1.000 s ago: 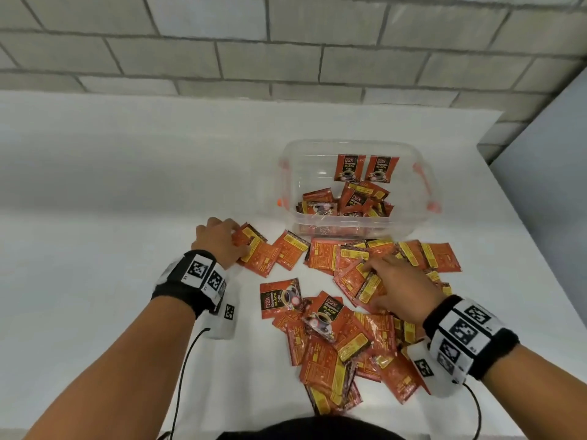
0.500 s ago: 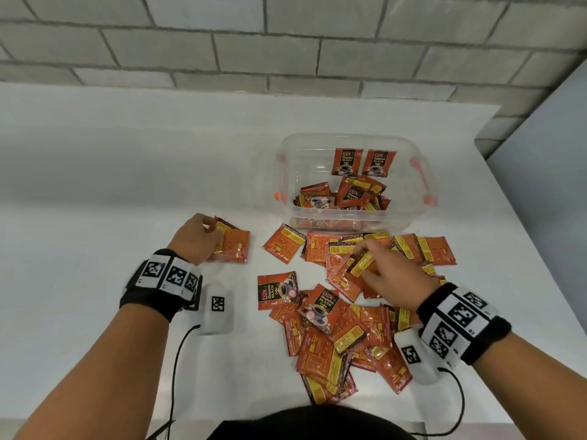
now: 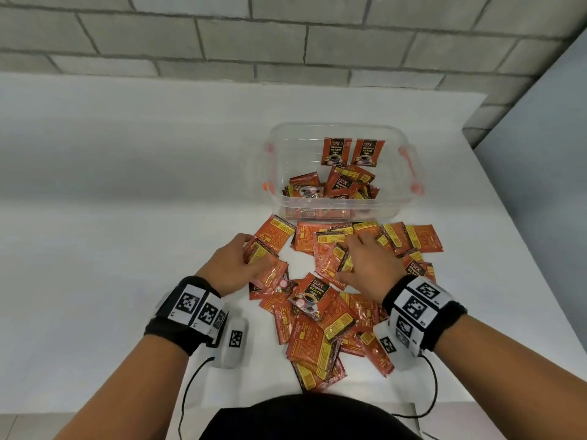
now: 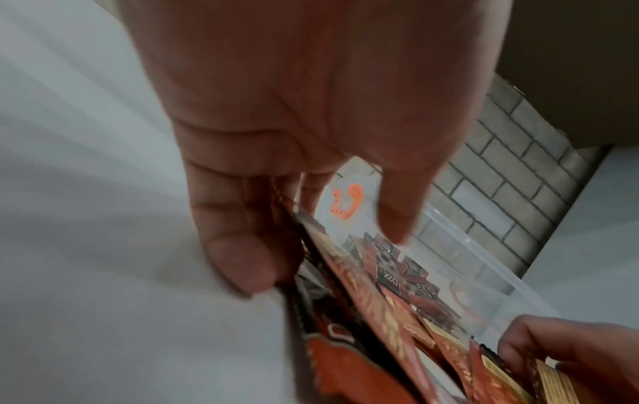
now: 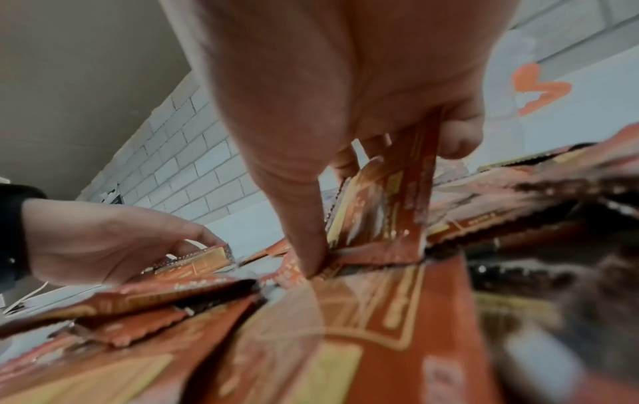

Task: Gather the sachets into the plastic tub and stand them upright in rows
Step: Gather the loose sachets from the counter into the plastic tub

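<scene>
- The left hand (image 3: 233, 267) sits at the left edge of the sachet pile (image 3: 320, 315) on the white table (image 3: 127, 217); its fingers and thumb are curled round a few sachets (image 3: 265, 260) held together at their near ends.
- In the left wrist view those held sachets (image 4: 349, 276) run edge-on from the fingers (image 4: 238, 262) toward the tub.
- The right hand (image 3: 370, 268) lies on the middle of the pile, just right of the left hand, pinching a sachet (image 5: 387, 207) that stands up between thumb and fingers.
- The clear plastic tub (image 3: 394, 173) stands just beyond the pile, well ahead of both hands.
- Inside it, two sachets (image 3: 352, 152) stand upright against the far wall, and others lie loose on its floor.
- Most sachets lie scattered flat and overlapping between the tub and the person.
</scene>
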A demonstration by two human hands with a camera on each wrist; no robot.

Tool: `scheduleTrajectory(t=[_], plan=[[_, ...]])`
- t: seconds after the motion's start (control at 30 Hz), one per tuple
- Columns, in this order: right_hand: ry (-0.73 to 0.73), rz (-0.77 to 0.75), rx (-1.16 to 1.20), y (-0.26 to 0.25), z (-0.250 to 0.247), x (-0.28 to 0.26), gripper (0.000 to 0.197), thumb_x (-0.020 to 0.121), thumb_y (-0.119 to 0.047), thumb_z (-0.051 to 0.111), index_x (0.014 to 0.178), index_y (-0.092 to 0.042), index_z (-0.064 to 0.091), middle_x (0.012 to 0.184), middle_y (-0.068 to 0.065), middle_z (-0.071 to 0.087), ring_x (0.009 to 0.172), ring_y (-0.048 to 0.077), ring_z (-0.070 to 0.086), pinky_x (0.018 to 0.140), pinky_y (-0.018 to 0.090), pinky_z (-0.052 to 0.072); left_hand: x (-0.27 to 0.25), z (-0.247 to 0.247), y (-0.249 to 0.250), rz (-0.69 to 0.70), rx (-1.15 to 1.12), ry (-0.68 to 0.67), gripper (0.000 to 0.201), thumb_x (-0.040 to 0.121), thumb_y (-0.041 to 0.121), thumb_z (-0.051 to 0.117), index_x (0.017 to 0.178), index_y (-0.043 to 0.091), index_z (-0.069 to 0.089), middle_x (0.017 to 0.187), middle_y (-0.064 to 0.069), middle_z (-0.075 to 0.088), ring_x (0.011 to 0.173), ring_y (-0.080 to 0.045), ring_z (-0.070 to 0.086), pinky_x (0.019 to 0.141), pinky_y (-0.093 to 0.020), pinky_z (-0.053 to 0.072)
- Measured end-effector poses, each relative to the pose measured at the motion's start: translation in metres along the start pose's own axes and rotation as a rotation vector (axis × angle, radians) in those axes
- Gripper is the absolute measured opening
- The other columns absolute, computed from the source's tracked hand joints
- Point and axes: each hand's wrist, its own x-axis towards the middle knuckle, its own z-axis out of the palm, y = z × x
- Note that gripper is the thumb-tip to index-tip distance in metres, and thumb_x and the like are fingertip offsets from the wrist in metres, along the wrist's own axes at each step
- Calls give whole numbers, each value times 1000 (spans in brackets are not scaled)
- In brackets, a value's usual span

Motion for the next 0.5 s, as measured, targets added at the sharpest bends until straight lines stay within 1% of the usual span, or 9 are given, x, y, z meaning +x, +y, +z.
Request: scheduleTrajectory(t=[0.07,0.13,0.2,0.27,0.33,0.4,0.43,0.47,0.5], plan=[[1,2,1,-1,-2,1,59,84,-40,68,128,-12,39,130,10,46,117,27,48,93,37,47,0,1,2,14,59,-42,69,79,41,74,132,19,37,114,3,60,92,-12,58,77,-24,45],[-1,17,21,-3,-5,1,53,85,-35,68,123,-11,41,116,9,55,106,26,53,86,36,49,1,3,3,7,103,-27,72,77,31,78,134,15,38,121,-3,62,97,-14,58,84,-27,46],[16,31,88,-2,-8,-1,46,86,-29,67,120,-13,42,91,4,60,83,22,58,69,34,50,0,4,3,-6,99,-4,66,79,24,78,132,13,41,120,-6,63,98,-17,59,84,-28,47],[38,35,156,0,-14,-3,43,89,-26,64,123,-15,42,70,-2,54,63,16,55,51,28,41,-2,3,4,-12,101,22,59,80,21,76,129,13,44,117,-5,63,95,-17,59,80,-27,46],[48,28,201,1,-20,-7,46,91,-28,62,129,-15,40,64,-3,51,56,12,50,46,25,32,-5,-2,5,-8,89,76,48,83,17,72,124,13,46,111,-4,62,90,-15,58,70,-22,44],[19,-17,255,-2,-27,-15,50,91,-31,61,133,-17,38,69,-1,57,57,11,52,50,27,36,-9,-10,5,22,68,126,35,86,17,69,114,16,50,104,-2,63,84,-13,59,62,-18,43],[-21,-49,285,-4,-28,-19,52,91,-33,61,134,-18,37,79,1,62,64,12,56,56,28,41,-11,-14,5,44,64,137,30,86,18,70,109,17,52,101,-1,64,83,-13,60,63,-20,44],[-79,-79,305,-7,-28,-23,55,90,-37,61,136,-19,36,96,4,65,75,14,60,65,28,45,-13,-16,4,59,55,126,28,84,19,71,106,18,54,100,0,65,84,-13,61,66,-23,47],[-146,-101,313,-11,-26,-26,60,89,-40,61,138,-19,34,114,5,63,91,16,61,74,27,45,-15,-17,4,67,45,95,28,83,19,73,105,19,56,100,-1,66,85,-14,62,70,-27,50]])
